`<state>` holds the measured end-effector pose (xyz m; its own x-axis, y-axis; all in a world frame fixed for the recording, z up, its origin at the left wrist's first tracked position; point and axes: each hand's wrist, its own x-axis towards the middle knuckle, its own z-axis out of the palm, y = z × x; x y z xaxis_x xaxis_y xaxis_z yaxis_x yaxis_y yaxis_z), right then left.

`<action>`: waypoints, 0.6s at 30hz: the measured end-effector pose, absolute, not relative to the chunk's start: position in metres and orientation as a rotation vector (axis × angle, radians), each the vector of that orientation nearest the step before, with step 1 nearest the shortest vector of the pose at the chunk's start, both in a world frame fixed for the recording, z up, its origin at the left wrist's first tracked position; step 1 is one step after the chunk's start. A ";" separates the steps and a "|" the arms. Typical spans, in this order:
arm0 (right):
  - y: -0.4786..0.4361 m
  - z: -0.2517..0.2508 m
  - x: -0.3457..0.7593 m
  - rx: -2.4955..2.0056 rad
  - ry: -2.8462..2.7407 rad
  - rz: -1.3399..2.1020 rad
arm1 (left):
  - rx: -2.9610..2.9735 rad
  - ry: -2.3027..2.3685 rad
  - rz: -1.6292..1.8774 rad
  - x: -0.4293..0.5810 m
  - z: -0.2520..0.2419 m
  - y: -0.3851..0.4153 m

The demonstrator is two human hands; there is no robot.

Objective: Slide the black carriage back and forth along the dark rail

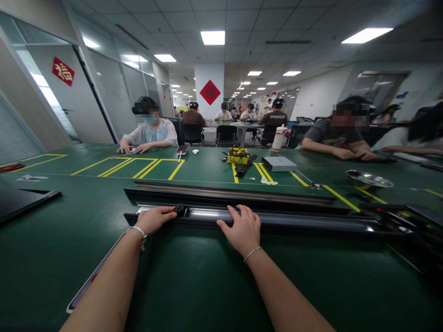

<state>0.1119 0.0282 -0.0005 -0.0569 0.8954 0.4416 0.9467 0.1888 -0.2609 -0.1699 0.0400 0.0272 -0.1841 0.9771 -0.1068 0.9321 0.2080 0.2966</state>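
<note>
A long, glossy dark tube lies crosswise before me in a black channel. At its left end sits a small black round fitting, pinched at the fingertips of my left hand. My right hand rests over the tube's middle with thumb and fingers apart, not wrapped round it. Just behind, a second long black rail runs alongside. My left forearm partly covers a phone-like flat thing with a pale edge.
A black panel lies at the left, a dark jumble of equipment at the right. Farther back are a yellow box with cables, a silver box, a metal bowl and a white bottle. People sit across the green table.
</note>
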 end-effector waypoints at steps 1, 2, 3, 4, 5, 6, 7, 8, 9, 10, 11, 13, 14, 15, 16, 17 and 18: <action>0.028 -0.001 0.112 -1.724 -1.966 -0.135 | 1.805 2.208 0.233 -0.170 0.027 0.040; 0.028 -0.001 0.112 -1.729 -1.969 -0.135 | 1.804 2.202 0.228 -0.170 0.028 0.040; 0.028 -0.001 0.112 -1.733 -1.972 -0.134 | 1.803 2.198 0.222 -0.169 0.028 0.040; 0.028 -0.001 0.112 -1.736 -1.974 -0.131 | 1.801 2.198 0.215 -0.168 0.029 0.039; 0.028 -0.001 0.112 -1.736 -1.974 -0.126 | 1.799 2.198 0.209 -0.168 0.029 0.039; 0.029 -0.001 0.112 -1.734 -1.973 -0.120 | 1.797 2.200 0.203 -0.167 0.030 0.038; 0.029 -0.001 0.112 -1.731 -1.969 -0.115 | 1.796 2.203 0.201 -0.166 0.031 0.038; 0.029 -0.001 0.112 -1.727 -1.966 -0.113 | 1.794 2.205 0.199 -0.165 0.032 0.037; 0.029 -0.001 0.112 -1.724 -1.962 -0.113 | 1.793 2.204 0.200 -0.164 0.033 0.036; 0.029 -0.002 0.112 -1.722 -1.958 -0.116 | 1.794 2.201 0.201 -0.163 0.034 0.036; 0.030 -0.002 0.112 -1.720 -1.955 -0.119 | 1.797 2.195 0.204 -0.162 0.035 0.035; 0.030 -0.003 0.112 -1.714 -1.953 -0.126 | 1.809 2.180 0.205 -0.161 0.036 0.034; 0.030 -0.003 0.111 -1.711 -1.952 -0.127 | 1.816 2.173 0.208 -0.160 0.037 0.033; 0.031 -0.003 0.111 -1.709 -1.951 -0.127 | 1.824 2.161 0.215 -0.160 0.038 0.033; 0.031 -0.003 0.111 -1.708 -1.952 -0.126 | 1.832 2.148 0.229 -0.160 0.038 0.032; 0.031 -0.003 0.111 -1.707 -1.954 -0.125 | 1.839 2.127 0.254 -0.160 0.038 0.032; 0.031 -0.003 0.111 -1.707 -1.955 -0.124 | 1.845 2.102 0.284 -0.160 0.038 0.032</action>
<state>0.1113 0.0305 -0.0032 -0.0550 0.8928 0.4471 0.9420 0.1948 -0.2731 -0.1599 0.0323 0.0384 -0.1074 0.9877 -0.1139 0.9221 0.1418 0.3600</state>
